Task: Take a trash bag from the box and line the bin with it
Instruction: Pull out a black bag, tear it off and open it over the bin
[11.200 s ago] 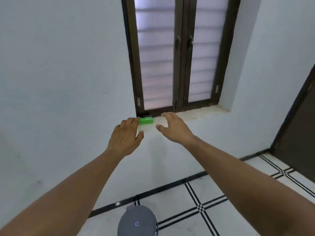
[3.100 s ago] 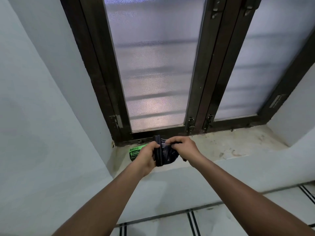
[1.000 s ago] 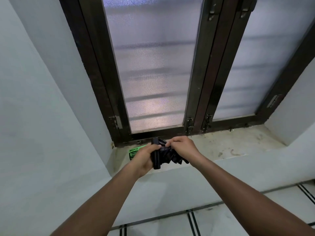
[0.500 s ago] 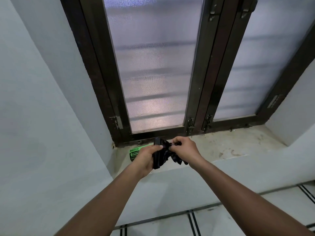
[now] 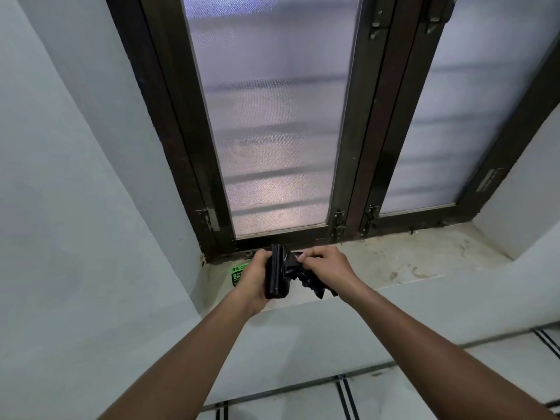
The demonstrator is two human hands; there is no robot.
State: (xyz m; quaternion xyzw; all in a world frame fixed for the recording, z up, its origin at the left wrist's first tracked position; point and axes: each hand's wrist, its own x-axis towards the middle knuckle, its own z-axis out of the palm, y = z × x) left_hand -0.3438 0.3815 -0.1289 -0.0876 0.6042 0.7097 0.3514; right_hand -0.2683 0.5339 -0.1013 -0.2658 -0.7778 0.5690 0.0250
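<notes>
Above the pale window sill [image 5: 403, 262], under the dark-framed frosted window [image 5: 272, 122], both hands meet over a bundle of black plastic. The left hand [image 5: 254, 283] is curled around a tight upright roll of trash bags [image 5: 276, 275], fingers wrapped behind it and thumb at its top. The right hand [image 5: 325, 266] pinches the loose trash bag [image 5: 306, 278], which hangs crumpled between the two hands and spills below the right wrist; it appears joined to the roll, though the seam itself is hidden in the folds. The green box [image 5: 237, 273] lies flat on the sill just behind the left hand, mostly covered by it. The bin is not in view.

The likely step is tearing one bag free at its perforation, and that is where the risks sit. If the right hand pulls away from the perforation line, the thin film could stretch or rip through the bag's body, leaving a liner that leaks. If the left grip is too slack, the roll may unwind and feed out more than one bag instead of parting. A sharp tug could also knock the light box along the sill or off its front edge to the tiled floor [image 5: 424, 398]. The freed bag, being crumpled and clingy, may be hard to open at the mouth
</notes>
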